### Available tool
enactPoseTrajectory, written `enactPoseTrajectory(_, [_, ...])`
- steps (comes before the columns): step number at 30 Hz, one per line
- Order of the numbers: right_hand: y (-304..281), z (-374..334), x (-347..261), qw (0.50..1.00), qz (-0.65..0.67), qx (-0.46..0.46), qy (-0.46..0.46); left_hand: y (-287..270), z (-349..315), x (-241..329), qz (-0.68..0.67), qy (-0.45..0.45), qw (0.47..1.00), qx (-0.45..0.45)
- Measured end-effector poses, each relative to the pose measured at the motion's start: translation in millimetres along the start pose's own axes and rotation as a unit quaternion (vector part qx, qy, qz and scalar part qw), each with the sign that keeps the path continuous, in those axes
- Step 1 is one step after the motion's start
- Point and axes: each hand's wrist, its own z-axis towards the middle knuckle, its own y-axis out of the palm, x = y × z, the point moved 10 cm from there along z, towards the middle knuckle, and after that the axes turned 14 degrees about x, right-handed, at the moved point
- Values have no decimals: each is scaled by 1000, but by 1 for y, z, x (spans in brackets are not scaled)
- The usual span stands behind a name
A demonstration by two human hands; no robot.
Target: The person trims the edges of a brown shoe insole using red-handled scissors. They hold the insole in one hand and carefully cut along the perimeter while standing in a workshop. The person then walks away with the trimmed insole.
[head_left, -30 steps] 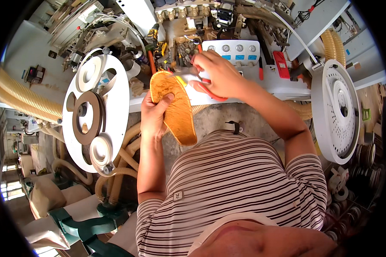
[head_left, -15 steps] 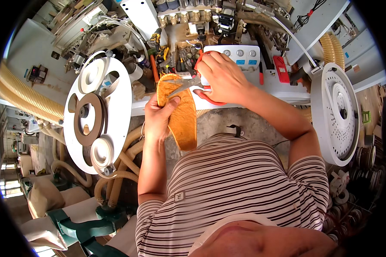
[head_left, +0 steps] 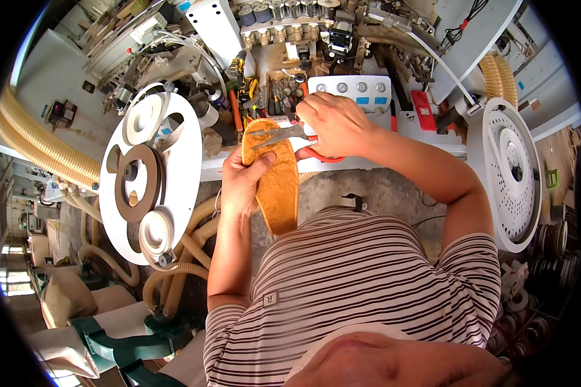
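Note:
An orange-brown, fuzzy insole (head_left: 279, 193) with a stitched edge hangs upright in front of my body. My left hand (head_left: 244, 179) grips its left side, thumb lying across the front face. My right hand (head_left: 337, 126) is closed round the red handles of a pair of scissors (head_left: 281, 135). The blades point left and lie across the upper part of the insole, slightly parted. Whether they touch the fuzzy surface I cannot tell.
Behind my hands stands a machine with a grey gauge panel (head_left: 352, 89) and a tray of tools (head_left: 284, 90). A white reel plate (head_left: 113, 213) is at left, a perforated white disc (head_left: 497, 180) at right. Ribbed hoses (head_left: 193, 226) run below the left plate.
The scissors' blades have come closer together, with my right hand tightened and a little lower. The insole and my left hand have shifted slightly right and down in the picture.

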Motion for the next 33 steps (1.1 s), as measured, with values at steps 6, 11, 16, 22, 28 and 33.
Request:
enactPoseTrajectory(6, [5,-9,7,999,-33,-36,3,3,-3,-4,16,-10,1000,-6])
enactPoseTrajectory(11, [-13,-7,-3,997,-6,64,-50,18,-10,2,2,-18,1000,-23])
enactPoseTrajectory(16, [-4,-13,1,999,-21,34,-31,17,-9,-8,21,-28,999,-21])
enactPoseTrajectory(22, [-12,-13,-1,994,-26,80,-73,20,-10,-8,34,-22,999,-21])
enactPoseTrajectory(28, [6,-22,8,998,-49,-14,-33,20,-9,-15,45,-42,998,-29])
enactPoseTrajectory(33, [-23,-10,-10,983,-17,128,-128,20,-7,-13,67,-33,997,-14])
